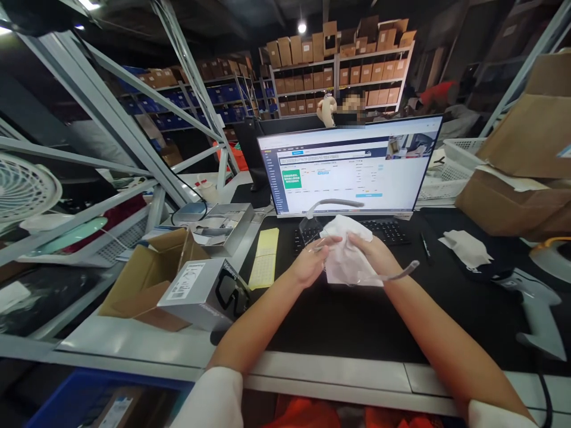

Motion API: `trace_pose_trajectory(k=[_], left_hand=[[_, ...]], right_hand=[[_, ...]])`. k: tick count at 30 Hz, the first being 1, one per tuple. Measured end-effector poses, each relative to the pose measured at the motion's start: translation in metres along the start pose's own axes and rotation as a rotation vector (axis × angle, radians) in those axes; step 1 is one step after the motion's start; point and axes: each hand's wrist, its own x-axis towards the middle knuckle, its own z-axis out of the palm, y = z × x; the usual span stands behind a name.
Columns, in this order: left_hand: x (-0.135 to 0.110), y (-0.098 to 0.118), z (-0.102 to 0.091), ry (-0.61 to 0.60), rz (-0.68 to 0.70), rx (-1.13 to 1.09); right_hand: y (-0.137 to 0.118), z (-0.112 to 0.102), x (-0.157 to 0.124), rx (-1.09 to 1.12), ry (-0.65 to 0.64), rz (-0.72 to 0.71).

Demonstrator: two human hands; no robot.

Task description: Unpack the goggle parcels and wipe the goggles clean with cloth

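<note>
Both my hands meet over the black desk mat (357, 321) in front of the keyboard (388, 232). My left hand (310, 261) pinches a pair of clear-framed glasses (312, 229) by the front of the frame. My right hand (372, 252) is closed on a white cloth (345, 249) that is pressed against the glasses. One clear temple arm (397, 273) sticks out to the right past my right wrist, the other curves up in front of the monitor.
A monitor (352, 163) with a web form stands behind the keyboard. A grey glasses box (200, 291), open cardboard box (143, 279) and yellow sheet (265, 258) lie left. A folded white cloth (466, 246), handheld scanner (535, 309) and cardboard cartons (521, 172) are right. Another person's hand (328, 110) shows behind the monitor.
</note>
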Motion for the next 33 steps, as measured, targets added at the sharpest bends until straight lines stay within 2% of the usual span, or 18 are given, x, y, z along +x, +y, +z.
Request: trace_pose_trajectory(k=[3,5,7,9,11,14,18,21,23,28,33], left_hand=[[0.003,0.007,-0.003,0.101,0.042,-0.068],[0.007,0.014,-0.007,0.175,0.078,-0.119],[0.012,0.021,-0.013,0.241,0.126,-0.174],[0.017,0.027,-0.020,0.286,0.173,-0.224],[0.022,0.030,-0.027,0.334,0.229,-0.260],[0.029,0.032,-0.038,0.421,0.323,-0.307],[0.035,0.031,-0.047,0.503,0.346,-0.398],[0.036,0.032,-0.048,0.544,0.347,-0.435],[0.035,0.034,-0.047,0.550,0.349,-0.445],[0.031,0.039,-0.042,0.509,0.325,-0.506],[0.033,0.039,-0.043,0.495,0.313,-0.514]], right_hand=[[0.008,-0.014,0.013,-0.077,0.057,-0.116],[0.008,-0.025,0.025,-0.116,0.177,-0.256],[0.000,-0.032,0.040,-0.192,0.297,-0.395],[-0.019,-0.031,0.060,-0.299,0.329,-0.484],[-0.046,-0.019,0.084,-0.445,0.294,-0.562],[-0.093,0.013,0.134,-0.640,0.231,-0.652],[-0.149,0.055,0.212,-0.817,0.266,-0.731],[-0.178,0.072,0.259,-1.136,0.353,-0.646],[-0.190,0.078,0.278,-1.253,0.348,-0.548],[-0.206,0.076,0.287,-1.334,0.290,-0.473],[-0.220,0.060,0.267,-1.345,0.241,-0.626]])
